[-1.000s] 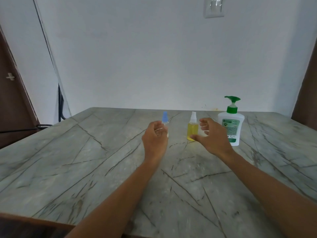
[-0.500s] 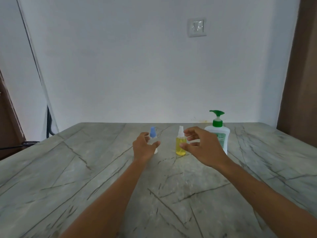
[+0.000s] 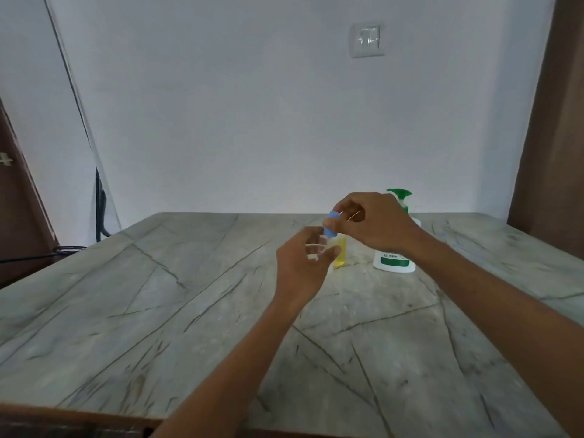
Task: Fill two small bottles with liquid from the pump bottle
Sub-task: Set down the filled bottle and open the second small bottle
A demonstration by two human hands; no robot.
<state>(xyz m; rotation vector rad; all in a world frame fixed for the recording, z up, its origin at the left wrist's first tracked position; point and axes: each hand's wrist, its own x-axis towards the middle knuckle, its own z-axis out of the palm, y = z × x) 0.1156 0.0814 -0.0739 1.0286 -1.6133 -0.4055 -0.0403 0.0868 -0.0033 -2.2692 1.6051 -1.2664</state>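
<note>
Newly lifted, the clear bottle (image 3: 321, 243) is gripped by the left hand (image 3: 300, 270), blue cap (image 3: 331, 228) pinched by the right hand (image 3: 374, 224); upright twisting is advised.

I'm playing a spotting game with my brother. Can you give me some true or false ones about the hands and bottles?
1. The right hand pinches the blue cap. True.
2. The yellow bottle is lifted in the air. False: it stands on the table.
3. The pump bottle has a red pump. False: the pump is green.
4. The left hand holds the clear bottle. True.
5. The pump bottle lies on its side. False: it stands upright behind the right hand.
</note>
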